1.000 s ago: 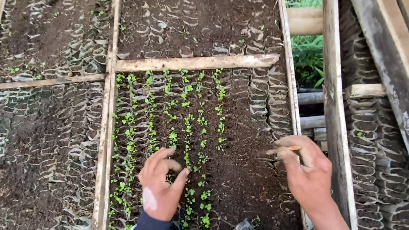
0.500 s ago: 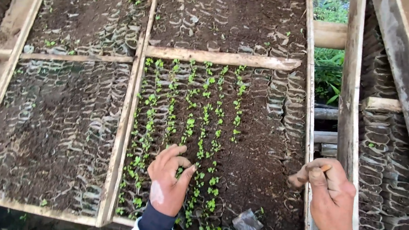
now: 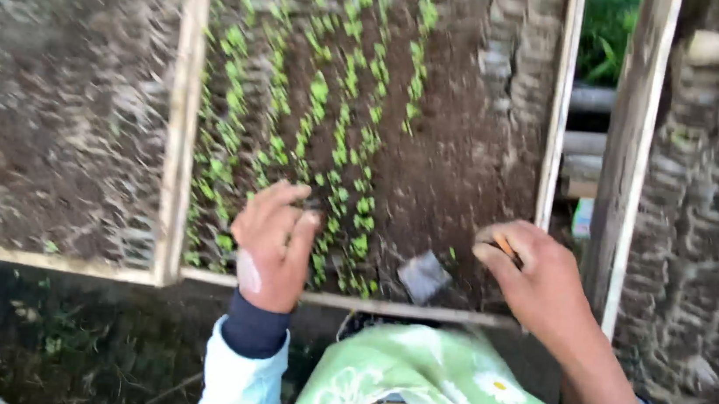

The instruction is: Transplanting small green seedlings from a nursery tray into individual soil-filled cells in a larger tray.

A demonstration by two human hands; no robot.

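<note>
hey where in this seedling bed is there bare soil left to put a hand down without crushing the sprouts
Bare soil lies between the last row of seedlings and the wooden side rail, above the right hand and the small grey scrap. The left half of the bed is crowded: green rows run close together, and the left hand rests among them.

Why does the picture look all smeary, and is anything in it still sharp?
Head view: everything is smeared by motion blur, so the rows of green seedlings look like streaks; the left hand and right hand are the clearest parts, though soft; the light is even daylight, with no glare or hard shadows.
</note>
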